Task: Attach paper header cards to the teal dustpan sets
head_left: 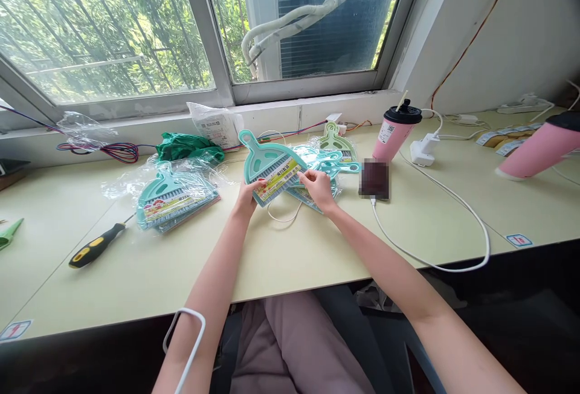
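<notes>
A small turquoise dustpan (pixel 251 164) with a brush is held up over the table, tilted, its handle toward the window. Across its front runs a yellow-green printed label (pixel 280 177). My left hand (pixel 247 197) grips the set by its lower left edge, thumb on the label. With closed fingers, my right hand (pixel 318 188) pinches the label's right end. Behind lie more turquoise dustpans (pixel 344 166) in clear plastic and a pale green dustpan (pixel 334 134). To the left, another bagged dustpan set (pixel 174 200) rests on the table.
A screwdriver (pixel 97 247) lies on the left of the table (pixel 181 279). Near the window are a green plastic bag (pixel 185 147) and bundled wires (pixel 120 152). On the right stand a pink cup (pixel 392 134), a blurred dark object (pixel 374 179) with a white cable (pixel 471 216), and a charger (pixel 423 150).
</notes>
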A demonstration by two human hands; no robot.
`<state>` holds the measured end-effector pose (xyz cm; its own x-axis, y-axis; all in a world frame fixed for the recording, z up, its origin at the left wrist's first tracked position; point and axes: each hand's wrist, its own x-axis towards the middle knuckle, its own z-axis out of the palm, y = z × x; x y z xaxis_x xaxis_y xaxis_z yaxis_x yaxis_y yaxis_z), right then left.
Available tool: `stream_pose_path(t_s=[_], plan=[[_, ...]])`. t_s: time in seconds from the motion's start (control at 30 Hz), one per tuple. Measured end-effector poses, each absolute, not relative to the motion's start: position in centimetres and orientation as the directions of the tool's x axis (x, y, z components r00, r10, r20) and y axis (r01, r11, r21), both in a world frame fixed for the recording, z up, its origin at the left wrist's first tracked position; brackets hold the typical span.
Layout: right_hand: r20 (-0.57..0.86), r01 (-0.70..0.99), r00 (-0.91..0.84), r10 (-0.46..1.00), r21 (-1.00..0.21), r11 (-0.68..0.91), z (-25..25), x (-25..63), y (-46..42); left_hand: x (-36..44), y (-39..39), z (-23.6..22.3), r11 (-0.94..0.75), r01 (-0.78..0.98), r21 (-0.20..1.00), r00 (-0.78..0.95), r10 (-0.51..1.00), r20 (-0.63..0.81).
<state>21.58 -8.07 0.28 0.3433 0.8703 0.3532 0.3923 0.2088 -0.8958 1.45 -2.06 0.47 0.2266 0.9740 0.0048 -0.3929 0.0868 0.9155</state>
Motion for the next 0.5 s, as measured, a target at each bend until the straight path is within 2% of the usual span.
stream_pose_path(t_s=[0.17,0.23,0.33,0.4,0.5], plan=[[0.532,0.434,0.384,0.755,-0.825,0.361,0.2,21.8,-7.7,0.3,-1.6,0.7,0.09,-0.385,0.918,0.234,0.972,0.003],[0.553,0.411,0.352,0.756,-0.816,0.405,0.3,22.0,-7.5,0.2,-1.8,0.9,0.101,-0.372,0.923,0.272,0.962,0.004],[0.429,0.267,0.208,0.879,-0.889,0.371,0.7,22.5,-7.3,0.3,-2.3,1.0,0.12,-0.32,0.94,0.356,0.935,0.001],[0.281,0.151,0.104,0.954,-0.952,0.264,0.8,23.0,-7.3,0.5,-2.7,1.2,0.124,-0.291,0.949,0.403,0.915,0.004],[0.112,0.033,0.043,0.993,-0.993,0.111,0.9,23.7,-7.4,0.5,-3.0,1.3,0.115,-0.281,0.953,0.447,0.894,0.024]])
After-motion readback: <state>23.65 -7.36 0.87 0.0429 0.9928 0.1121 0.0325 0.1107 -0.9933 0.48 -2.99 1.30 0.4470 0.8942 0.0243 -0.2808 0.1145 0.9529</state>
